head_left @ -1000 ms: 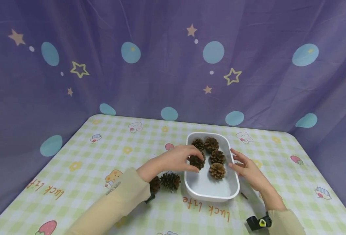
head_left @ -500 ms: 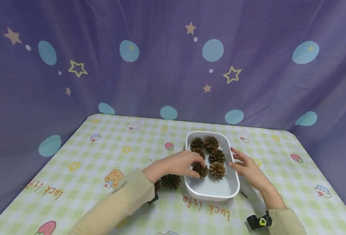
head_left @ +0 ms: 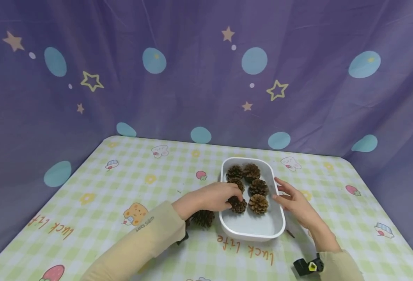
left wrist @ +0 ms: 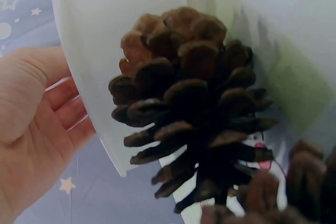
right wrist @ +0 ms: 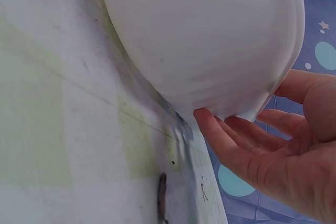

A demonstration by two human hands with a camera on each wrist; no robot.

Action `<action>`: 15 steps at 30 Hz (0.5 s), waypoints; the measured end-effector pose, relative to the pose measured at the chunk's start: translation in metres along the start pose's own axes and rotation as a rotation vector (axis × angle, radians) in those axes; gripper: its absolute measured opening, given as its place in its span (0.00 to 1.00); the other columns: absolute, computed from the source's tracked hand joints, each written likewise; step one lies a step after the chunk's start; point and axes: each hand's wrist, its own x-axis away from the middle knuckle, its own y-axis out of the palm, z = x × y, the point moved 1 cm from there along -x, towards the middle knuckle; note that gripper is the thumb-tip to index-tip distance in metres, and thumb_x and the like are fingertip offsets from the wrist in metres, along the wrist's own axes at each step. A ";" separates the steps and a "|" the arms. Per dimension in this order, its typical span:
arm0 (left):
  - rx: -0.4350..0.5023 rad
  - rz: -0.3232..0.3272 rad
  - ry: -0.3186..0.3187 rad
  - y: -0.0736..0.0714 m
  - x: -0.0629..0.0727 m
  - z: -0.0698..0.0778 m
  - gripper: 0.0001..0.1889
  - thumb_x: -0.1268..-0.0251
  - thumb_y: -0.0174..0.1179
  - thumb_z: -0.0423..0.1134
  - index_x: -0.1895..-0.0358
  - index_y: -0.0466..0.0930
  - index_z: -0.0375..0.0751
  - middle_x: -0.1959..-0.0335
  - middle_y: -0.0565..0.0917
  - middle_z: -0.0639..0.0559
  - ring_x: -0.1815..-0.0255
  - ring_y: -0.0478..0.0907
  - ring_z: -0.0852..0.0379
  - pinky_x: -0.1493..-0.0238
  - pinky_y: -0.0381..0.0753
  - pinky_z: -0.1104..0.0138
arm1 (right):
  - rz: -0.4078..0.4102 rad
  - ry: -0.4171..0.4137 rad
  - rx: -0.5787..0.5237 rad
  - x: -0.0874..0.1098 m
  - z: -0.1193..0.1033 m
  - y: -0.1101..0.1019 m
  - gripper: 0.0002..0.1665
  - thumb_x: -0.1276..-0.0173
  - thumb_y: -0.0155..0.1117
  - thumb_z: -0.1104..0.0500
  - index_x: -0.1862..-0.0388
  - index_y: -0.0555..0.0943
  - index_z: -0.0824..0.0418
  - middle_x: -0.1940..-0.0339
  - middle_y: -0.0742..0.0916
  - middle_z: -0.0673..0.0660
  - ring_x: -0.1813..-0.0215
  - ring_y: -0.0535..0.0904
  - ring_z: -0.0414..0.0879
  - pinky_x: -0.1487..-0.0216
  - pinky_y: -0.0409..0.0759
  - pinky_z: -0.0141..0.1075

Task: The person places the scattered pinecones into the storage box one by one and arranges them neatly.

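Note:
My left hand [head_left: 218, 197] reaches over the near-left rim of a white tray [head_left: 252, 235], its curled fingertips on a brown pine cone [head_left: 239, 207] inside. In the left wrist view the left hand [left wrist: 39, 108] passes behind the tray wall [left wrist: 105, 77], which hides its fingertips. My right hand [head_left: 299, 205] holds the tray's right side, thumb over the rim. The right wrist view shows that hand's fingers [right wrist: 226, 137] against the outer wall [right wrist: 210, 40]. Several more pine cones [head_left: 258, 203] sit in two rows in the tray's far part.
Outside the tray, by its left side, a dark pine cone [head_left: 202, 219] lies on the checked tablecloth [head_left: 178, 168], partly behind my left wrist. A small brown sliver [head_left: 290, 233] lies right of the tray. A purple curtain [head_left: 199, 78] hangs behind the table.
My left hand has brought a pine cone toward the near side of the tray, beside the nearest right-row cone, and now sits low over it. The right hand has stayed at the rim.

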 end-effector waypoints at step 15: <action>-0.078 0.049 -0.020 0.003 0.002 -0.001 0.17 0.44 0.63 0.38 0.50 0.76 0.54 0.51 0.76 0.59 0.55 0.76 0.63 0.54 0.77 0.71 | -0.003 0.004 -0.010 -0.001 0.001 0.000 0.41 0.33 0.56 0.55 0.27 0.48 0.57 0.34 0.63 0.70 0.36 0.64 0.63 0.52 0.78 0.40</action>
